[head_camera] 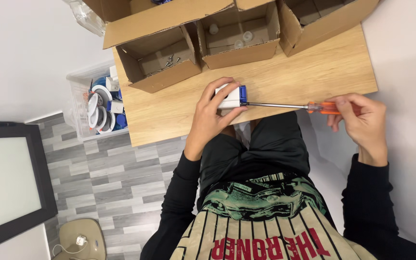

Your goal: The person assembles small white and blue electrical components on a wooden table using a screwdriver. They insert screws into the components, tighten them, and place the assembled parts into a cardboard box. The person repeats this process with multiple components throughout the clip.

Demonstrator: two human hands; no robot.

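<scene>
My left hand grips a small white box-shaped part with a blue end and presses it on the near edge of the wooden table. My right hand holds the orange handle of a screwdriver. Its long metal shaft runs left, level with the table edge, and its tip meets the blue end of the part.
Open cardboard boxes stand along the far side: one with screws, one with small white pieces, another at the right. A clear plastic bin of white and blue parts sits on the floor at the left. A dark-framed panel lies lower left.
</scene>
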